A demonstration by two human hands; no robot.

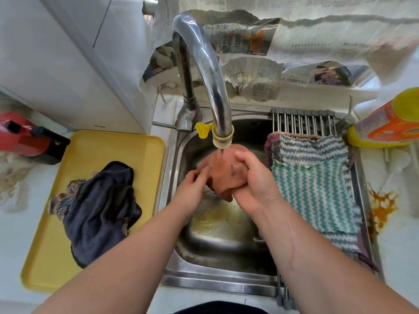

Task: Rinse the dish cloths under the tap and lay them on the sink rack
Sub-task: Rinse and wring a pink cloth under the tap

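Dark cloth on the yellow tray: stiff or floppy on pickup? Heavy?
Probably floppy: the dark cloth lies crumpled in soft folds on the yellow tray, so it should drape from a pinch. Likely light, since it looks thin, though wetness cannot be told. The patterned cloth tucked under its left edge may drag along.

Two hands (192,189) (256,184), one brown cloth (223,175), two zigzag cloths (317,196) (313,148), one tap (204,60), one tray (113,146).

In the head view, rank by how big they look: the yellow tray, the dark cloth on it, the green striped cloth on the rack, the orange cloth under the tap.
1. yellow tray
2-3. green striped cloth and dark cloth: too alike to rank; the dark one is crumpled.
4. orange cloth, bunched up.
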